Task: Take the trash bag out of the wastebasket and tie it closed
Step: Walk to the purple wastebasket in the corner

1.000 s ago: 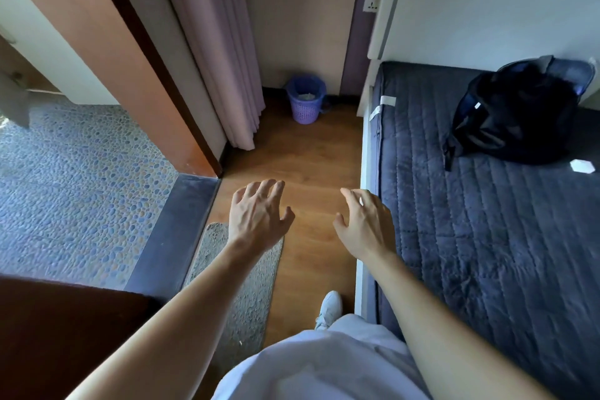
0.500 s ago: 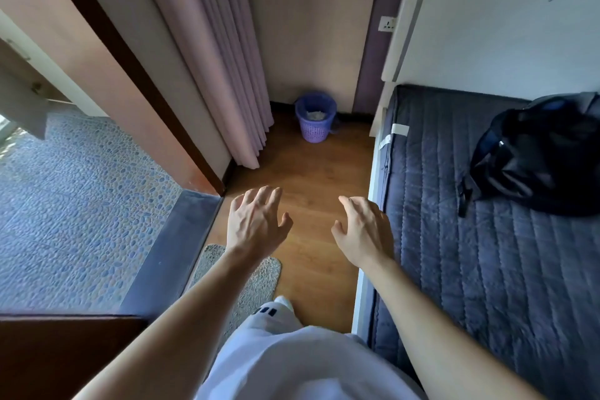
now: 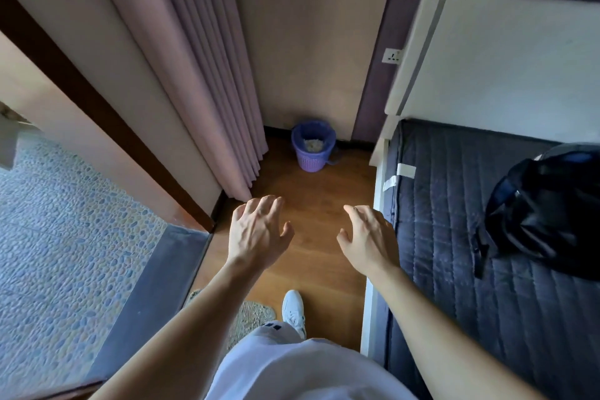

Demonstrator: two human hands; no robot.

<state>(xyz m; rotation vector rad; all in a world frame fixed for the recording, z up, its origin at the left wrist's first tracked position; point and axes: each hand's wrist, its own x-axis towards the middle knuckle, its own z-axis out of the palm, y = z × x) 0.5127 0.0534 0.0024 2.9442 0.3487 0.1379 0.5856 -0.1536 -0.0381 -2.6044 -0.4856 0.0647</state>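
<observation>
A small purple wastebasket stands on the wooden floor against the far wall, between the curtain and the bed. A purple trash bag lines it, folded over the rim, with pale crumpled rubbish inside. My left hand and my right hand are stretched out in front of me, fingers spread, palms down, holding nothing. Both hands are well short of the basket, with bare floor between.
A pinkish curtain hangs at the left of the narrow floor strip. A bed with a dark quilted cover runs along the right, a black backpack on it. A doormat lies by my white shoe. A pebbled floor is at left.
I have walked forward along the floor strip; the wastebasket is nearer and lower in view. My hands stay outstretched and empty.
</observation>
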